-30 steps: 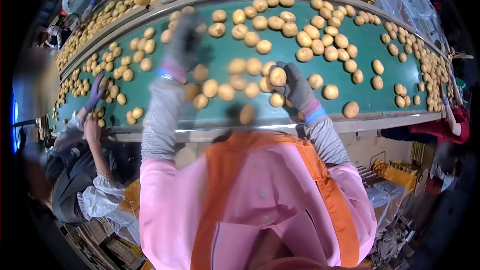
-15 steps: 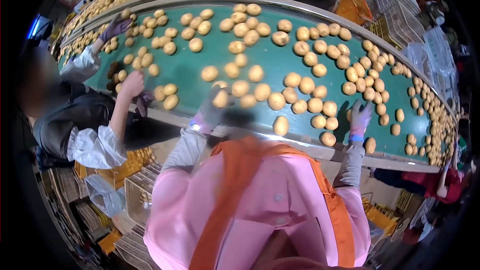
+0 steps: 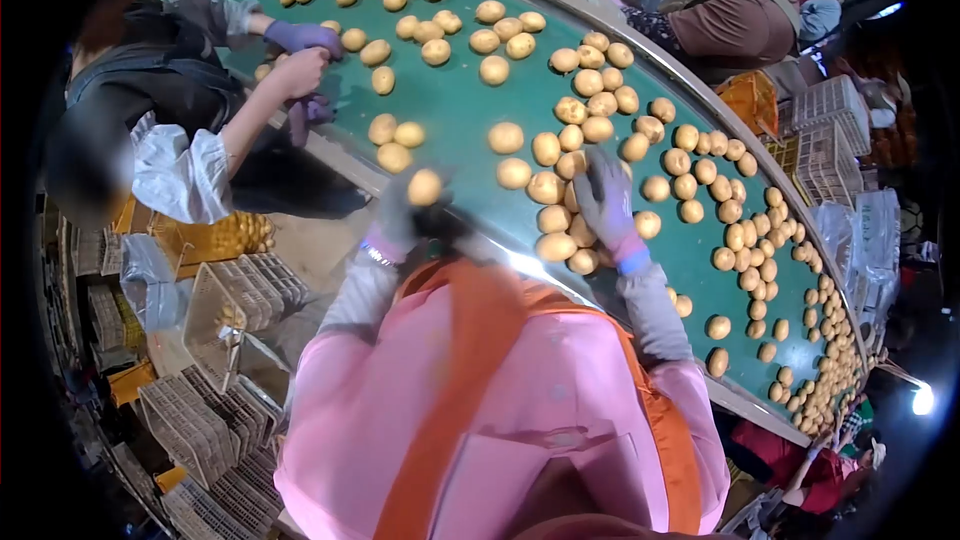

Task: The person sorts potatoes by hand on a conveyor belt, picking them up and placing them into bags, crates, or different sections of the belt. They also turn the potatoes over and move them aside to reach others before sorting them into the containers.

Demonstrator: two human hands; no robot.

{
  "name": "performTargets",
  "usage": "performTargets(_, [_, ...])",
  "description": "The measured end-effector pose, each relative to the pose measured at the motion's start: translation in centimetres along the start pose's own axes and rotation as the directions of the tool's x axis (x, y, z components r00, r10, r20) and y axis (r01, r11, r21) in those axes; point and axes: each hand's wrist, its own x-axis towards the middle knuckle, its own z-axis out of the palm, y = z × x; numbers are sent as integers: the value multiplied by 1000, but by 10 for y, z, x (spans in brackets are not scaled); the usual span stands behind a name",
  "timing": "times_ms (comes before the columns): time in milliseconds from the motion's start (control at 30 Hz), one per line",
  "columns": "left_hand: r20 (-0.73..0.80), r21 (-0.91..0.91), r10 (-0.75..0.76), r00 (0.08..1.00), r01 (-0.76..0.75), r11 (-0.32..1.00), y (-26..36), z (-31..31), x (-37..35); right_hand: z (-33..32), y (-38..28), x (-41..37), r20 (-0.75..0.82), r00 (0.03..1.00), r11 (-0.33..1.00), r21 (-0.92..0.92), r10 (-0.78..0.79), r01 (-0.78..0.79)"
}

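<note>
My left hand (image 3: 396, 218), in a grey and purple glove, is closed around a potato (image 3: 424, 187) at the near edge of the green conveyor belt (image 3: 460, 120). Blur hides part of its fingers. Over the belt, my gloved right hand (image 3: 608, 202) lies with its fingers stretched out against a cluster of potatoes (image 3: 553, 219). Its palm covers some of them, and I see no potato gripped in it. Three potatoes (image 3: 394, 158) lie just beyond my left hand.
A co-worker's gloved hand (image 3: 305, 37) and bare hand (image 3: 300, 73) are over the belt at left. The metal rim (image 3: 345, 162) runs along the near side. Plastic crates (image 3: 235, 310) stand at lower left. Another person (image 3: 735, 25) is across the belt.
The view has turned and the potatoes have shifted in it. My right hand has moved left, onto a cluster nearer my left hand. A potato shows in my left hand in both frames.
</note>
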Motion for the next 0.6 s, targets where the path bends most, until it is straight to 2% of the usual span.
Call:
performTargets(33, [-55,-37,-49,997,47,998,1,-3,-8,0,1,19,-75,997,1000,-5,28,-29])
performTargets(67, [-72,259,62,996,-41,965,-5,-11,-15,3,3,37,-156,986,998,-7,58,-60])
performTargets(100, [-77,176,58,995,-43,983,-24,-15,-22,9,8,55,-189,980,997,31,68,-64])
performTargets(133, [-94,244,158,983,-131,961,-7,-14,-26,15,17,75,-238,968,996,63,75,-62])
performTargets(200, [-307,314,-30,951,131,940,-25,-11,-39,48,56,107,-45,990,988,-65,136,-138])
performTargets(233, [-314,64,-145,938,174,983,-58,-15,-42,63,60,114,4,1000,957,-290,-1,3])
performTargets(267, [-316,-209,-260,912,200,957,-89,-19,-44,76,56,126,138,972,957,-246,192,-155])
performTargets(300, [-315,-450,-369,874,205,869,-119,-22,-47,71,32,137,358,864,837,-533,354,-123])
performTargets(333, [-144,-698,-482,864,257,668,-103,-33,-37,91,39,123,245,956,764,-644,159,37])
performTargets(367, [34,-863,-575,818,314,397,-85,-44,-27,109,41,123,220,953,723,-691,211,-1])
performTargets(400, [246,-900,-592,767,408,155,-72,-53,-18,109,36,129,190,960,725,-688,207,-21])
performTargets(433, [302,-914,-519,800,397,79,-65,-53,-6,105,30,133,223,934,718,-695,278,-48])
performTargets(467, [423,-876,-468,776,482,5,-57,-56,7,102,22,136,272,900,714,-698,340,-59])
performTargets(533, [343,-855,-623,703,508,102,-32,-52,29,82,21,142,362,841,786,-607,401,-113])
performTargets(567, [397,-836,-425,813,512,197,-50,-54,35,80,24,141,268,897,867,-453,352,-205])
performTargets(600, [446,-820,-206,871,489,297,-77,-52,43,79,25,138,165,934,924,-273,318,-267])
